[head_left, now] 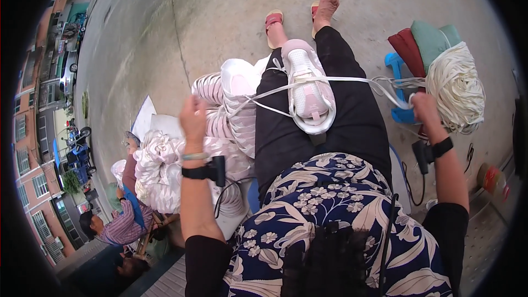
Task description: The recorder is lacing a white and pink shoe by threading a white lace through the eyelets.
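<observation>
A pink and white sneaker lies across my thighs, toe toward my feet. A white shoelace runs through it and stretches out to both sides. My right hand, held out to the right, is closed around the lace on that side. On the left, my left hand is raised with its fingers closed. The lace's left part runs straight toward that hand, though its end is lost against the white shoes behind. Close to my left hand, a stack of pink and white sneakers stands beside my leg.
A thick bundle of white laces hangs by a blue stool, near green cloth and dark red cloth. White bundled goods are piled at the left. Beyond them sits another person. A jar stands at far right.
</observation>
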`<state>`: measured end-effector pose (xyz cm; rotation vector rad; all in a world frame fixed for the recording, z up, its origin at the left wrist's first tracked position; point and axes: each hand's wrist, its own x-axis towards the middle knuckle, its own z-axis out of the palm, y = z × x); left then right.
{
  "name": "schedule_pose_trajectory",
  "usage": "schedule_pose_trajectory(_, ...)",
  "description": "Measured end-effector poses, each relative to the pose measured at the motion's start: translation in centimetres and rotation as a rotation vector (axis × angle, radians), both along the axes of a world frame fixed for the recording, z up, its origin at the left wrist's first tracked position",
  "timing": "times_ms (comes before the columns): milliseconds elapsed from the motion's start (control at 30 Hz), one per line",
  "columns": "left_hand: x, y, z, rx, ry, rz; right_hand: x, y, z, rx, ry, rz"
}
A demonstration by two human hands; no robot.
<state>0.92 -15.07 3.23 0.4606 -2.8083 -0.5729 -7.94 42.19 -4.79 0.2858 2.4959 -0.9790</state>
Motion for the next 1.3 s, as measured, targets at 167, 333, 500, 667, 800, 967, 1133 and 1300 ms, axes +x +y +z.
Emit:
schedule_pose_trajectory(167, -3.0, 11.3, -2.4, 0.091, 0.085, -0.405, 4.8, 0.8, -4.7, -0.294, -0.236, -0.389)
schedule_pose_trajectory(333, -3.9, 14.1, -3.9, 0.128, 0.037, -0.486, 10.2, 6.2, -6.8, -0.191, -0.521, -0.684)
schedule_pose_trajectory(500, -4.9, 14.5, -3.7, 0.153, -0.065, -0.528, 10.7, 9.4, -7.9, 0.126, -0.594, -0.181)
schedule_pose_trajectory(667, -5.0, 15.1, -3.2, 0.288, -0.076, -0.489, 2.4, -5.6, 0.9, 0.057, 0.099, 0.39)
schedule_pose_trajectory(800, -5.5, 15.3, -3.4, 0.249, -0.046, -0.53, 0.0, -16.1, 4.6, -0.278, 0.786, 0.564)
schedule_pose_trajectory(967, -5.5, 14.9, -2.4, -0.032, -0.097, -0.544, -0.9, -20.6, 2.4, -0.082, 0.659, 0.822)
schedule_pose_trajectory(1133, -5.9, 14.2, -2.6, 0.182, -0.144, -0.434, -2.1, -21.4, 1.5, -0.029, 0.728, 0.844)
schedule_pose_trajectory(1300, -6.4, 15.0, -2.3, 0.282, -0.184, -0.462, -4.0, -21.7, 2.0, -0.016, 0.558, 0.844)
